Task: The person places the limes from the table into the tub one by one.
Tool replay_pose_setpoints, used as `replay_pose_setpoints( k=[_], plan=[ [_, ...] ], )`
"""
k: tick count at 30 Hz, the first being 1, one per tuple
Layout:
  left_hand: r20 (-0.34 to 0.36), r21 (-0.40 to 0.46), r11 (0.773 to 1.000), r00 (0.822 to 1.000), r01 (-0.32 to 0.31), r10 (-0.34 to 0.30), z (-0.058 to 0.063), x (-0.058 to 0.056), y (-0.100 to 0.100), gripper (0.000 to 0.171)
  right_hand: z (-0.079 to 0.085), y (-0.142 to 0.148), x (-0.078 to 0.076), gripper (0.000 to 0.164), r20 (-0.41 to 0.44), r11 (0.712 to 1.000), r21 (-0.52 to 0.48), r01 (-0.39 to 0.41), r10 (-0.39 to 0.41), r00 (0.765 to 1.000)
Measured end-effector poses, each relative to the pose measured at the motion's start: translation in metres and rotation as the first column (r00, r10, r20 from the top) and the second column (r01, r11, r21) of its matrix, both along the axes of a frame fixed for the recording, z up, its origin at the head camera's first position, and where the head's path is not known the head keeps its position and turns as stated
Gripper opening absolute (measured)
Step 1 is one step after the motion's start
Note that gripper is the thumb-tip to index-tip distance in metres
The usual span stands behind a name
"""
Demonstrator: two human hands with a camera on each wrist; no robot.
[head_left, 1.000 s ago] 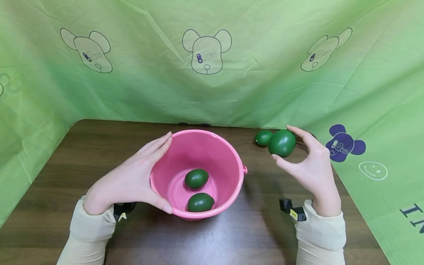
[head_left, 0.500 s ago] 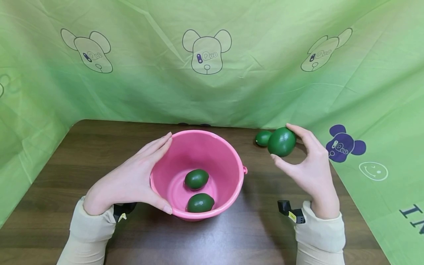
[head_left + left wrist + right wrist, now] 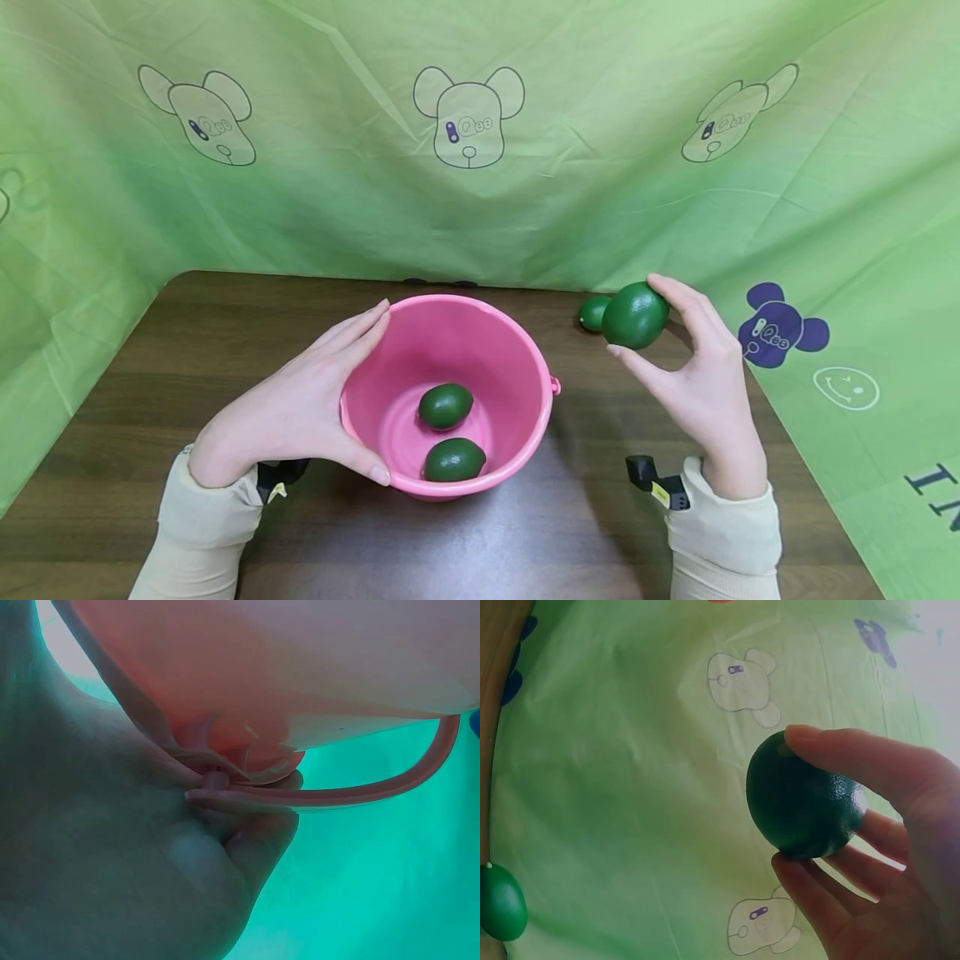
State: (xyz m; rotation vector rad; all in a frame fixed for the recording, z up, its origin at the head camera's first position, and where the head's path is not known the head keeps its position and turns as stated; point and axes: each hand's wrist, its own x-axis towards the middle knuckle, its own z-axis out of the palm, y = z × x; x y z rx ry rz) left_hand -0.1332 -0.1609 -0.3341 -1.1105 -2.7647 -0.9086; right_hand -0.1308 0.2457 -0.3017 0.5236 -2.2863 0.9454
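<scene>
My left hand (image 3: 300, 400) grips the pink bucket (image 3: 480, 337) by its left side, the thumb at the near rim and the fingers at the far rim. Inside, on the bottom, lie two green limes, a farther lime (image 3: 446, 407) and a nearer lime (image 3: 454, 460). To the bucket's right, my right hand (image 3: 705, 383) pinches a third lime (image 3: 635, 315) between thumb and fingertips, raised off the table. Partly hidden behind it, another lime (image 3: 592, 314) rests on the table. In the left wrist view the bucket's handle (image 3: 360, 795) hangs beside the hand.
The brown wooden table (image 3: 180, 350) ends at the back against a green cloth (image 3: 330, 200) printed with bear heads. The same cloth hangs along the left and right sides. A black wrist camera (image 3: 660, 483) is strapped at the right cuff.
My right hand has lifted the held lime slightly and shifted it a little left, covering more of the lime on the table. The left hand and bucket have stayed in place.
</scene>
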Motion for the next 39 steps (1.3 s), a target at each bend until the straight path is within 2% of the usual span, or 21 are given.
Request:
replay_pose_setpoints(
  k=[11,21,29,39],
  plan=[
    [-0.004,0.001,1.0,1.0,0.0,0.0,0.0,0.0,0.0,0.147,0.003,-0.007,0.004,0.095,-0.022,1.0,0.0,0.005,-0.005,1.0],
    [-0.008,0.004,1.0,1.0,-0.001,0.001,-0.001,0.0,0.0,0.148,-0.006,-0.002,-0.002,0.101,-0.029,1.0,-0.009,0.012,-0.012,1.0],
    [-0.008,-0.006,1.0,1.0,0.001,-0.001,0.0,0.001,0.0,0.147,0.008,-0.021,0.009,0.098,-0.084,0.997,-0.063,-0.041,0.035,0.996],
    [-0.011,-0.006,1.0,1.0,0.001,-0.001,0.001,0.0,0.0,0.147,0.013,-0.033,0.015,0.095,-0.069,0.994,-0.086,-0.074,0.068,0.995]
  ],
)
